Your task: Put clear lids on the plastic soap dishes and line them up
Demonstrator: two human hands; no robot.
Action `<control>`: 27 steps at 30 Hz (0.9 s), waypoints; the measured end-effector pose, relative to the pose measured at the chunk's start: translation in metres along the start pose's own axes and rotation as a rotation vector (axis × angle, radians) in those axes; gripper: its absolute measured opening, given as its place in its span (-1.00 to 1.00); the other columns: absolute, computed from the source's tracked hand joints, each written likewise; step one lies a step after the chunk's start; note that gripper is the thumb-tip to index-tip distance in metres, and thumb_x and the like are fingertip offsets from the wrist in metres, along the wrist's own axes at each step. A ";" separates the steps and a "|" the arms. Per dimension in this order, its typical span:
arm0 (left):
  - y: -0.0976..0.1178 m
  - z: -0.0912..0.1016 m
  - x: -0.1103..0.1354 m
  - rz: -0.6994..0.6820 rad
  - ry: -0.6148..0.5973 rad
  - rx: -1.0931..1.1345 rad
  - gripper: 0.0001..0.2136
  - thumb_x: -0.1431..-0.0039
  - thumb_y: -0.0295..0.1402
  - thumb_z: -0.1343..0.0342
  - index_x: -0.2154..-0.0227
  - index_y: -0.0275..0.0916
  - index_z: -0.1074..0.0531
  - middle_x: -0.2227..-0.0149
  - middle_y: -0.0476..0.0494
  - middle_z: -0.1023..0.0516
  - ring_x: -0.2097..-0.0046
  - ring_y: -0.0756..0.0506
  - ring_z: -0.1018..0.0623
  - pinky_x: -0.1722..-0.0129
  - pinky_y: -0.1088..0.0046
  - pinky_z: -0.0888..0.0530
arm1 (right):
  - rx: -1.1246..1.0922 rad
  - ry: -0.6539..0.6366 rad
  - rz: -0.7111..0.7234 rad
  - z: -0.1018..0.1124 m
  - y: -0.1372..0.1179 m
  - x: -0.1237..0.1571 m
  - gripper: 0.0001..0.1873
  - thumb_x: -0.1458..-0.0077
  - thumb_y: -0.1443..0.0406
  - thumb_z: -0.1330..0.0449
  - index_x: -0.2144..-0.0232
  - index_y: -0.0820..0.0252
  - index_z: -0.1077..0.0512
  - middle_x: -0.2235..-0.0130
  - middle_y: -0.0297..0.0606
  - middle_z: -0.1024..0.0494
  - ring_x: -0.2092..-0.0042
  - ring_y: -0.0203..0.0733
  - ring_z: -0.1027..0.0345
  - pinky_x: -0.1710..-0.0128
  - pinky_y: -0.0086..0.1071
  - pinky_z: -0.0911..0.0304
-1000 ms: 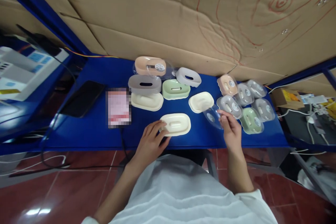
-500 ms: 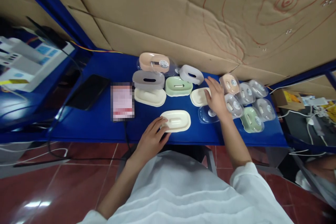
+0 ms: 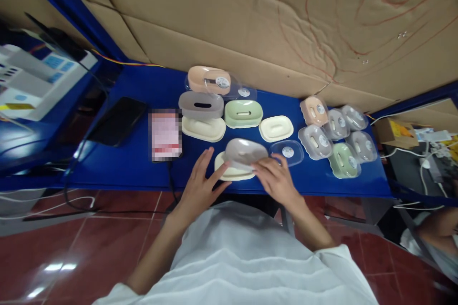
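My right hand (image 3: pixel 277 178) pinches the right end of a grey soap dish (image 3: pixel 246 150), holding it slightly tilted over a cream oval base (image 3: pixel 234 175). The dish covers most of that base; whether they touch, I cannot tell. Beside the base's left end, my left hand (image 3: pixel 203 181) is open with fingers spread, one fingertip near the dish's left edge. Just right of the dish lies a clear lid (image 3: pixel 286 152) with a round label. Behind it is another cream base (image 3: pixel 276 128), with a green soap dish (image 3: pixel 244 114) to its left.
A second grey dish (image 3: pixel 201 105) rests against a cream base (image 3: pixel 203 129). Farther back sits a peach dish (image 3: pixel 200 78) with clear lids. Several lidded soap boxes (image 3: pixel 315 142) cluster at right. A blurred-out phone-like item (image 3: pixel 165 134) and black tablet (image 3: pixel 117 121) lie left.
My right hand has taken the grey soap dish from beside the green one and brought it forward over the near cream base. My left hand has spread its fingers away from that base.
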State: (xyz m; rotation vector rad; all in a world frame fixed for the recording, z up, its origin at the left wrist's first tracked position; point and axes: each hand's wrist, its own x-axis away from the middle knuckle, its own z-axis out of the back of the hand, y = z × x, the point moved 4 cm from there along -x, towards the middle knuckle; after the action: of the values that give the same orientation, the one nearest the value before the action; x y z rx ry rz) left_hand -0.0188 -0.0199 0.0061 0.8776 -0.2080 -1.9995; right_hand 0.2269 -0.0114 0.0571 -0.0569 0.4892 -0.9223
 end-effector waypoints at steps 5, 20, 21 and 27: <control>0.000 0.002 -0.012 -0.110 -0.157 -0.008 -0.63 -0.38 -0.36 -0.26 -0.20 -0.01 -0.53 -0.33 -0.18 -0.52 -0.42 -0.31 -0.42 -0.38 -0.06 -0.44 | -0.047 -0.064 0.051 -0.027 -0.015 0.015 -0.63 -0.44 0.40 -0.14 -0.18 0.04 -0.55 -0.12 -0.19 -0.67 -0.24 -0.10 -0.50 -0.40 -0.04 -0.25; 0.016 -0.011 -0.017 -0.014 -0.069 0.025 -0.70 -0.34 -0.41 -0.28 -0.10 -0.09 -0.54 -0.40 -0.34 -0.36 -0.44 -0.36 -0.37 -0.32 -0.11 -0.49 | 0.058 -0.037 -0.308 -0.006 0.101 -0.043 -0.67 -0.46 0.03 -0.14 0.12 0.05 -0.63 0.05 -0.08 -0.70 0.00 0.09 -0.55 -0.25 0.10 -0.28; 0.016 -0.013 -0.019 -0.013 -0.079 0.032 -0.70 -0.34 -0.41 -0.28 -0.10 -0.07 -0.54 -0.39 -0.32 -0.38 -0.44 -0.35 -0.38 -0.32 -0.10 -0.50 | 0.033 -0.041 -0.313 -0.004 0.098 -0.044 -0.66 -0.48 0.05 -0.11 0.15 0.04 -0.62 0.09 -0.10 -0.70 0.03 0.06 -0.55 -0.25 0.08 -0.27; 0.014 -0.017 -0.022 0.013 -0.074 0.094 -0.47 -0.36 -0.37 -0.27 -0.34 -0.05 -0.33 -0.35 -0.35 -0.39 -0.40 -0.32 -0.43 -0.35 -0.04 -0.49 | -0.469 0.319 -0.572 0.027 0.067 -0.018 -0.71 -0.44 -0.01 -0.14 0.09 -0.01 -0.52 0.16 -0.26 -0.64 0.10 -0.10 -0.55 0.04 -0.20 -0.46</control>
State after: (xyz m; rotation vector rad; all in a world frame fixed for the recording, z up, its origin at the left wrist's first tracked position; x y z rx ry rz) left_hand 0.0089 -0.0067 0.0110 0.8597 -0.3513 -2.0248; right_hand 0.2796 0.0390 0.0709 -0.5025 1.0125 -1.3670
